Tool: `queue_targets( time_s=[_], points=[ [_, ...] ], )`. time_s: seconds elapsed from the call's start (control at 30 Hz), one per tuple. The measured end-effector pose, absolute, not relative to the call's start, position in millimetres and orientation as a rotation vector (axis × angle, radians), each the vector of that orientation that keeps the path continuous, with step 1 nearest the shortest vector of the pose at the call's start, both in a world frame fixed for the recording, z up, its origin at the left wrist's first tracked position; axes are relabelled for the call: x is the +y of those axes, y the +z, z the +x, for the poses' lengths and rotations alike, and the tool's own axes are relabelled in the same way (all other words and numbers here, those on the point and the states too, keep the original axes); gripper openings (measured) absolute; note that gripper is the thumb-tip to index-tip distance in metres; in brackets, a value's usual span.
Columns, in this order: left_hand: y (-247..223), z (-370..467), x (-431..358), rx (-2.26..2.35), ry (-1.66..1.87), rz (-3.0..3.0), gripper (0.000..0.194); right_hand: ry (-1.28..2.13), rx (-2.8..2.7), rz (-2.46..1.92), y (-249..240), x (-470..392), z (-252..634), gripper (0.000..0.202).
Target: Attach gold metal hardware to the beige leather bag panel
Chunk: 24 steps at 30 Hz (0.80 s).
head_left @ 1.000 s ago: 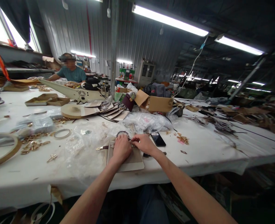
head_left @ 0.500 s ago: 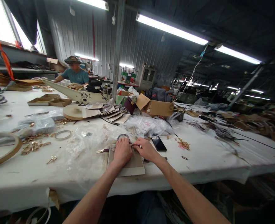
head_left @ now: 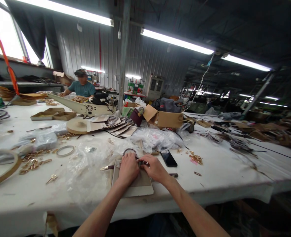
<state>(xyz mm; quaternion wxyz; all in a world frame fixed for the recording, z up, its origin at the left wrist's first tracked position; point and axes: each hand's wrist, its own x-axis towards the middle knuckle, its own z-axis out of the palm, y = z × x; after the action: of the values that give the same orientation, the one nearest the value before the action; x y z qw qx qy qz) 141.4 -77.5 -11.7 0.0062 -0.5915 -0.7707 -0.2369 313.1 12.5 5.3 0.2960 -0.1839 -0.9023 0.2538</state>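
A flat beige panel with a pale edge [head_left: 139, 191] lies on the table in front of me. My left hand [head_left: 129, 168] presses down on its upper part, fingers bent and close together. Beyond the fingertips curves a dark patterned band [head_left: 130, 151]. From the panel's left side sticks out a dark strap with a gold metal end [head_left: 107, 168]. Beside the left fingers, my right hand [head_left: 153, 167] pinches a small dark piece [head_left: 142, 162], mostly hidden by the fingers. Under the right wrist shows the end of a dark tool [head_left: 173, 175].
A phone [head_left: 169, 158] and gold metal fittings [head_left: 195, 158] lie to the right. Clear plastic [head_left: 83, 168], a tape roll [head_left: 65, 150] and more fittings spread leftward. Farther back are stacked panels [head_left: 122, 126], a cardboard box [head_left: 168, 119] and a seated co-worker [head_left: 82, 87].
The view has tilted slightly, so the table sits lower. My right fingers have shifted a little on the dark piece, which shows more; the left hand stays on the panel.
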Motion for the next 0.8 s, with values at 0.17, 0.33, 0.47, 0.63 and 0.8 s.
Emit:
queue_targets(
  time_s=[0.17, 0.33, 0.47, 0.63, 0.8],
  points=[
    [-11, 139, -76, -2.425, -0.748, -1.861, 0.019, 0.693, -2.351, -0.412, 0, 9, 313, 0.043],
    [-9, 139, -78, -2.425, -0.751, -1.89, 0.021, 0.67, -2.327, -0.395, -3, 6, 314, 0.042],
    [-9, 140, -77, -2.423, -0.754, -1.891, 0.021, 0.613, -2.375, -0.456, -1, 2, 315, 0.038],
    [-12, 137, -76, -2.418, -0.779, -1.894, 0.022, 0.534, -2.433, -0.55, 2, -1, 310, 0.031],
    [-12, 137, -75, -2.415, -0.811, -1.904, 0.021, 0.541, -2.414, -0.558, 0, 1, 311, 0.031]
  ],
)
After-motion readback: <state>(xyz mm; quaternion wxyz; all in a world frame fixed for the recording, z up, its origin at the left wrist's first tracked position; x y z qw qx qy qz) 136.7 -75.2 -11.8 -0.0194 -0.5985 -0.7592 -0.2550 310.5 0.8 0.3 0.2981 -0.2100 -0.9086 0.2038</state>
